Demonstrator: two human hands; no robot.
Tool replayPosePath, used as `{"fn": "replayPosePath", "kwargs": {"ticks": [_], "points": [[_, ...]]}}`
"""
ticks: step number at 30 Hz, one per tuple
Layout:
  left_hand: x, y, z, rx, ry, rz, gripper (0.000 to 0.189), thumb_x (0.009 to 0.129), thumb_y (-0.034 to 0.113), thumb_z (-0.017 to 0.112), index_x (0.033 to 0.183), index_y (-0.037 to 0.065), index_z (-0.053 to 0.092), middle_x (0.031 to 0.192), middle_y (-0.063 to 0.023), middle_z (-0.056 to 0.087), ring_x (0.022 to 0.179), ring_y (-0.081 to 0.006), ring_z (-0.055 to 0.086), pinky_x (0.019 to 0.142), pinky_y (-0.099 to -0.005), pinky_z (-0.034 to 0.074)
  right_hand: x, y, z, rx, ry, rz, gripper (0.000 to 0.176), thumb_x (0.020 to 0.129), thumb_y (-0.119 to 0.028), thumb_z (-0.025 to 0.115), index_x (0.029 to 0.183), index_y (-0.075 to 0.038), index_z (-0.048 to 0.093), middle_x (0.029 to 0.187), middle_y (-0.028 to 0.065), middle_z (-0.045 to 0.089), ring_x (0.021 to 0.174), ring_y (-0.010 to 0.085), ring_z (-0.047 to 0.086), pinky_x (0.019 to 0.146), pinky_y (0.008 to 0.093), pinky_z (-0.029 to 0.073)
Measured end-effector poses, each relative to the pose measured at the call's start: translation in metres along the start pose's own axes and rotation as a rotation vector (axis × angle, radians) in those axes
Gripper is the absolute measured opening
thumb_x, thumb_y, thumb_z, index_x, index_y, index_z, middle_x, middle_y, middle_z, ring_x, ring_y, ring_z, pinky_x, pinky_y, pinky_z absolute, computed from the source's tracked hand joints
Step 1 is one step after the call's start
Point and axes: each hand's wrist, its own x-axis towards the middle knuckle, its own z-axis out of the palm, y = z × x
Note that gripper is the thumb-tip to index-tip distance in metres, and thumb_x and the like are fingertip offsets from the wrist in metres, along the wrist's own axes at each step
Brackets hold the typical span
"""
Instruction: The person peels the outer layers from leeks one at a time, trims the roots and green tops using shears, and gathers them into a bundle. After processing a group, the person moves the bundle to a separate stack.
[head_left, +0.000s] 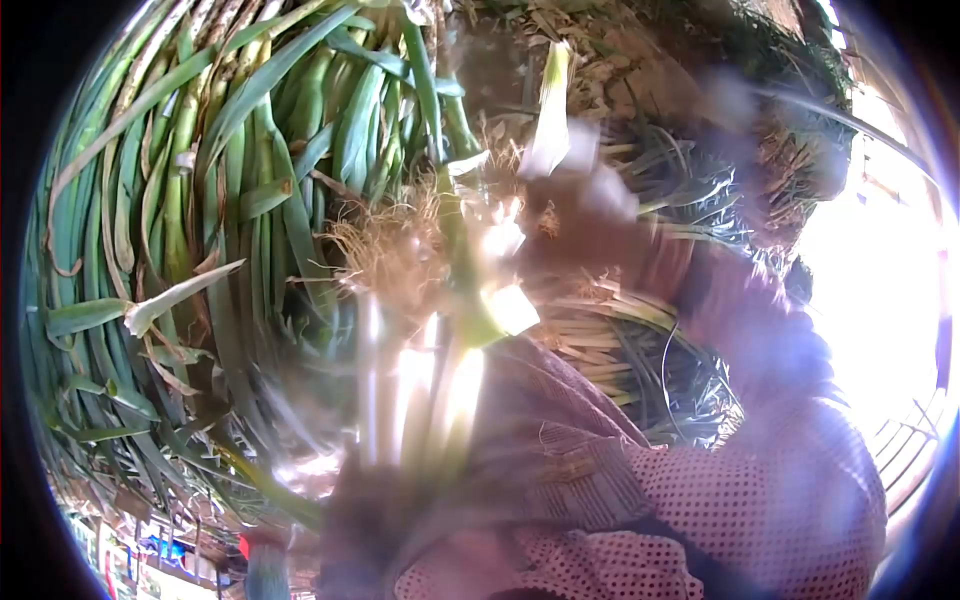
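Observation:
A bunch of green onions (420,400) stands roots up near the middle of the head view, its white stems bright in the light and its tangled roots (395,250) on top. My left hand (375,520), dark and blurred, is closed around the stems at the bottom. To the right of the roots is my right hand (590,225), smeared by motion, so I cannot tell what its fingers hold. Just above it, a loose white-and-green onion piece (550,115) stands upright. Cut white stem ends (512,308) show beside the bunch.
A large heap of long green onions (200,190) fills the left side. More onions with pale stems (585,340) lie behind my right arm, with dry leaf scraps (640,75) on the ground beyond. A dotted pink sleeve (760,490) covers the lower right; bright light (880,290) comes in there.

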Motion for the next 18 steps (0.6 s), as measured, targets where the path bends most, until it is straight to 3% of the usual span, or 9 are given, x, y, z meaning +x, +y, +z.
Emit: {"fn": "replayPosePath", "kwargs": {"ticks": [2, 5, 6, 8, 9, 12, 15, 17, 18], "points": [[0.009, 0.003, 0.002, -0.010, 0.002, -0.001, 0.043, 0.100, 0.035, 0.061, 0.115, -0.005, 0.061, 0.092, -0.0235, 0.068, 0.083, -0.0385, 0.068, 0.073, -0.0431, 0.056, -0.013, -0.056, 0.012, 0.186, -0.082, 0.049, 0.050, 0.089, -0.037, 0.076, 0.134, -0.020, 0.062, 0.131, 0.0113, 0.062, 0.082, 0.0235, 0.071, 0.068, 0.0311, 0.062], [0.023, 0.007, 0.007, -0.007, -0.006, 0.001, 0.043, 0.100, 0.034, 0.061, 0.115, -0.005, 0.061, 0.092, -0.0235, 0.068, 0.083, -0.0385, 0.068, 0.073, -0.0431, 0.056, 0.008, -0.049, 0.021, 0.400, -0.602, 0.433, 0.024, 0.093, -0.019, 0.068, 0.117, -0.015, 0.067, 0.101, 0.0054, 0.071, 0.077, 0.0204, 0.070, 0.069, 0.0321, 0.063], [0.028, 0.008, 0.007, -0.006, -0.002, 0.003, 0.043, 0.100, 0.034, 0.061, 0.115, -0.005, 0.061, 0.092, -0.0235, 0.068, 0.083, -0.0385, 0.068, 0.073, -0.0432, 0.056, 0.006, -0.020, 0.029, 0.301, -0.186, 0.149, 0.017, 0.095, -0.021, 0.066, 0.110, -0.014, 0.067, 0.096, 0.0055, 0.071, 0.076, 0.0203, 0.070, 0.068, 0.0342, 0.062], [0.032, 0.010, 0.009, -0.003, -0.012, 0.004, 0.042, 0.100, 0.034, 0.062, 0.115, -0.005, 0.061, 0.092, -0.0236, 0.068, 0.084, -0.0386, 0.068, 0.074, -0.0432, 0.056, 0.013, 0.025, 0.040, 0.220, 0.208, -0.081, 0.012, 0.096, -0.021, 0.064, 0.100, -0.011, 0.069, 0.084, 0.0059, 0.069, 0.068, 0.0207, 0.068, 0.063, 0.0369, 0.059], [0.032, 0.010, 0.010, -0.004, -0.012, 0.004, 0.042, 0.099, 0.034, 0.062, 0.115, -0.005, 0.061, 0.092, -0.0236, 0.068, 0.084, -0.0386, 0.068, 0.074, -0.0432, 0.056, 0.028, 0.035, 0.038, 0.240, 0.191, -0.041, 0.012, 0.096, -0.021, 0.065, 0.098, -0.010, 0.069, 0.077, 0.0062, 0.068, 0.061, 0.0212, 0.065, 0.058, 0.0374, 0.058], [0.035, 0.011, 0.009, 0.008, -0.018, 0.010, 0.042, 0.099, 0.034, 0.062, 0.115, -0.005, 0.061, 0.093, -0.0236, 0.068, 0.084, -0.0386, 0.068, 0.074, -0.0433, 0.056, 0.077, 0.050, 0.009, 0.157, -0.154, 0.298, 0.018, 0.097, -0.025, 0.067, 0.102, -0.008, 0.069, 0.086, 0.0105, 0.070, 0.071, 0.0225, 0.067, 0.061, 0.0365, 0.057], [0.032, 0.010, 0.009, 0.008, -0.019, 0.014, 0.041, 0.099, 0.033, 0.062, 0.115, -0.005, 0.061, 0.093, -0.0237, 0.068, 0.084, -0.0386, 0.069, 0.074, -0.0433, 0.056, 0.102, 0.139, -0.013, 0.227, 0.165, 0.628, 0.027, 0.095, -0.032, 0.068, 0.108, -0.008, 0.069, 0.093, 0.0127, 0.070, 0.077, 0.0229, 0.067, 0.064, 0.0375, 0.055], [0.030, 0.009, 0.010, 0.006, -0.034, 0.000, 0.041, 0.099, 0.033, 0.062, 0.115, -0.005, 0.061, 0.093, -0.0237, 0.068, 0.084, -0.0387, 0.069, 0.074, -0.0434, 0.056, 0.096, 0.174, -0.045, 0.258, 0.338, 0.619, 0.033, 0.094, -0.036, 0.069, 0.111, -0.007, 0.068, 0.098, 0.0141, 0.070, 0.081, 0.0232, 0.066, 0.065, 0.0382, 0.054], [0.026, 0.008, 0.009, -0.001, -0.036, -0.005, 0.041, 0.099, 0.033, 0.062, 0.115, -0.005, 0.061, 0.093, -0.0237, 0.068, 0.084, -0.0387, 0.069, 0.074, -0.0434, 0.056, 0.089, 0.173, -0.057, 0.281, 0.327, 0.604, 0.036, 0.094, -0.038, 0.069, 0.113, -0.007, 0.068, 0.101, 0.0148, 0.071, 0.082, 0.0234, 0.066, 0.066, 0.0385, 0.053]]}}
